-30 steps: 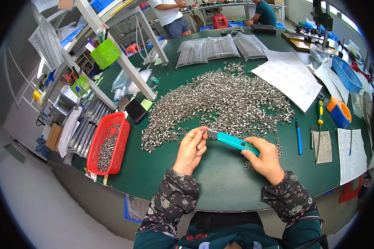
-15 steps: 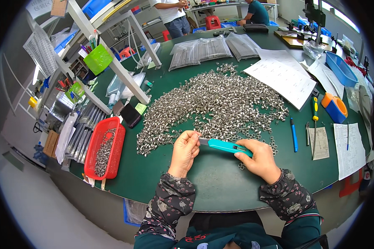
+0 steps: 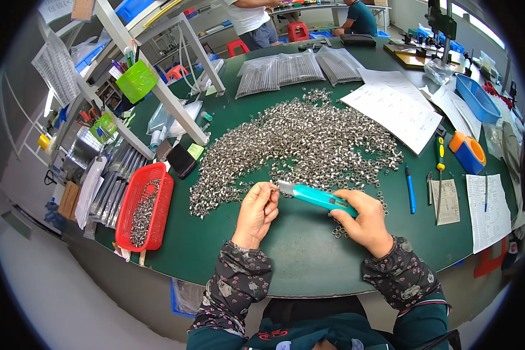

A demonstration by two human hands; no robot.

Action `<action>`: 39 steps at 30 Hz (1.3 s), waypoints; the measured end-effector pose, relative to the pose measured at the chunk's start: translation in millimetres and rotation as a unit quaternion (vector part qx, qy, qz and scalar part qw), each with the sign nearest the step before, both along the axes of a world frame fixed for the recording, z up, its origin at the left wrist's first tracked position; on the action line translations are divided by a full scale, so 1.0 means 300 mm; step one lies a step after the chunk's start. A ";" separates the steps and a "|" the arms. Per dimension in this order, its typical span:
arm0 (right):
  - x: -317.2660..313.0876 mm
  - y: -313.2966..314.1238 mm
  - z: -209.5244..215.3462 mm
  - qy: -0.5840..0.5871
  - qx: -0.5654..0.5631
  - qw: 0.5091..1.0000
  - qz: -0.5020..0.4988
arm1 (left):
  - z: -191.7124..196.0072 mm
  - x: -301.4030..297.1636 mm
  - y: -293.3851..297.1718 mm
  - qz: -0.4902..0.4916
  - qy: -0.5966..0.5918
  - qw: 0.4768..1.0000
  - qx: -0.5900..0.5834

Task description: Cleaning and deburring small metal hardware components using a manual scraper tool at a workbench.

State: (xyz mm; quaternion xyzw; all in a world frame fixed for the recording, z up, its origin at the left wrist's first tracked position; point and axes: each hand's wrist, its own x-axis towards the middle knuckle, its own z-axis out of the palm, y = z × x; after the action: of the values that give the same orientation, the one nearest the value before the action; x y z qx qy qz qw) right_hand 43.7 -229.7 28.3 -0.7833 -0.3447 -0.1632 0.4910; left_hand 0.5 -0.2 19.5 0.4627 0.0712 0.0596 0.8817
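Observation:
In my right hand (image 3: 364, 223) is a teal utility knife (image 3: 316, 196), gripped by its rear end with the blade out and pointing left. The blade tip meets the fingertips of my left hand (image 3: 255, 213). Those fingers pinch a small metal ring (image 3: 273, 191), mostly covered by the thumb and forefinger. Just beyond both hands spreads a wide heap of small shiny metal rings (image 3: 309, 140) on the green tabletop (image 3: 309, 265). A few loose rings lie beside my right hand.
At left stands a red basket (image 3: 168, 201) of metal parts, near a black box (image 3: 181, 161). Bagged tubes (image 3: 280, 73) and paper sheets (image 3: 394, 114) lie beyond the heap. To the right are a blue pen (image 3: 411, 189), a screwdriver (image 3: 440, 154) and an orange-blue tape holder (image 3: 468, 153). Two people are in the background.
The knife has tilted, its blade end rising slightly and its blade turning flatter toward view at my left fingertips. Both hands keep their grip. A standing person in the background has shifted right.

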 end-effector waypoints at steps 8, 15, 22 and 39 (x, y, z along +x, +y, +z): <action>0.000 0.007 -0.014 0.011 -0.039 0.999 0.030 | -0.013 -0.006 0.014 0.005 -0.017 1.000 -0.011; -0.004 0.010 -0.009 0.021 -0.051 0.998 0.024 | -0.018 0.012 0.017 0.002 -0.010 1.000 0.005; -0.005 0.007 -0.009 0.029 -0.069 0.997 0.018 | -0.022 0.007 0.018 -0.019 -0.003 0.999 0.030; -0.002 0.012 -0.021 -0.001 -0.045 0.999 -0.010 | -0.018 0.013 0.022 -0.010 -0.024 0.999 -0.032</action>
State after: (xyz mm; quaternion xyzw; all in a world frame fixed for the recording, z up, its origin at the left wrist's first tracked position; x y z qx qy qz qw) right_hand 43.1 -226.2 21.9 -0.8077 -0.3448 -0.1534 0.4530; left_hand 4.5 6.4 14.2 0.4332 0.0471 0.0596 0.8981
